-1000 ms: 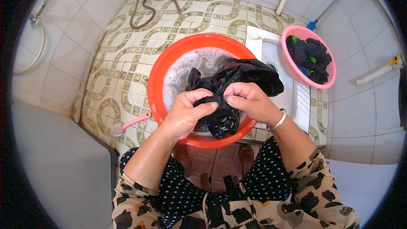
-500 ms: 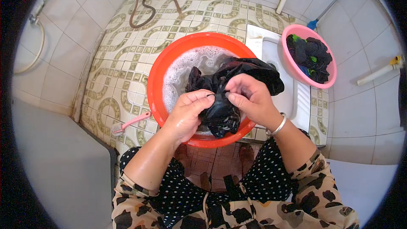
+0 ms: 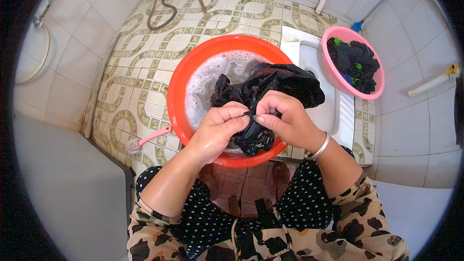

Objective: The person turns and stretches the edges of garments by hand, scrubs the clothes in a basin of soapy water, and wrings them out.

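Observation:
Wet black cloth (image 3: 290,84) lies bunched in a red basin (image 3: 180,87) of foamy water (image 3: 200,75) and hangs over the basin's right rim. My left hand (image 3: 217,128) pinches a fold of it between thumb and fingers, over the near part of the basin. Close beside it, my right hand (image 3: 285,118), with a silver bangle at the wrist, grips the same cloth with thumb and forefinger. The two sets of fingertips almost meet. Part of the cloth droops below them inside the basin.
A pink basin (image 3: 380,84) of dark and green clothes rests at the right on a white squat toilet (image 3: 319,111). Left of the red basin lies a pink brush (image 3: 150,138). A brown hose (image 3: 169,14) is on the tiles behind; a blue brush (image 3: 356,26) leans at the wall.
My right hand lifted slightly off the fold, its fingers spreading, then came back down to pinch the cloth. My left hand kept its hold. The cloth between them is now drawn into a narrower fold.

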A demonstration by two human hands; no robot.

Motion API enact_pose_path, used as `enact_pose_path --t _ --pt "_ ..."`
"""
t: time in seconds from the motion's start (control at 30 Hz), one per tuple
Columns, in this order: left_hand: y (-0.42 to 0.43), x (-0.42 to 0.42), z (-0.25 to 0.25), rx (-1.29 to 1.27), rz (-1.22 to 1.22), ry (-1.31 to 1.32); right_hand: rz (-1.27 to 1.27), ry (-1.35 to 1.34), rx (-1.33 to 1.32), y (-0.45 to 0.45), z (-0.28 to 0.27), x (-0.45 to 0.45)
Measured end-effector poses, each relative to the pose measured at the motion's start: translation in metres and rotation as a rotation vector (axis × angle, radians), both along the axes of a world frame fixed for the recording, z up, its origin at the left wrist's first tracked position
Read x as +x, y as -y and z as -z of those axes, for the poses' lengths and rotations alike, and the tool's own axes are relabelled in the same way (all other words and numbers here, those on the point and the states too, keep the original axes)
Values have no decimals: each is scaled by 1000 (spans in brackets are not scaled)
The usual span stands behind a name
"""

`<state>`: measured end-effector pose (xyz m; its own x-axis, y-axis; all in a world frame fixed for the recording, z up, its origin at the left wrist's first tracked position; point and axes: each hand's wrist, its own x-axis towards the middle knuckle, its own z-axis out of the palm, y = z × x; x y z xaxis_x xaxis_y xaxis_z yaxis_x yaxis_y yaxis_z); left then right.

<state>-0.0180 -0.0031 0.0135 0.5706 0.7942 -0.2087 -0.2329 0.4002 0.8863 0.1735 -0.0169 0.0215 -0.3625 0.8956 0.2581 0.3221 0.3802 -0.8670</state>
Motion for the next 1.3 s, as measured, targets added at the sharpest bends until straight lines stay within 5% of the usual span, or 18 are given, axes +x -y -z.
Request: enact_pose_path --t 0.13,0.43,1.3 --pt "-1 -1 -5 180 109 -101 -58 -62 -179 1 1 2" --pt "-2 0 -4 91 46 -74 -171 -280 -466 0 5 5" --pt "-4 0 -11 -165 -162 48 -141 -628 -595 -7 12 11"
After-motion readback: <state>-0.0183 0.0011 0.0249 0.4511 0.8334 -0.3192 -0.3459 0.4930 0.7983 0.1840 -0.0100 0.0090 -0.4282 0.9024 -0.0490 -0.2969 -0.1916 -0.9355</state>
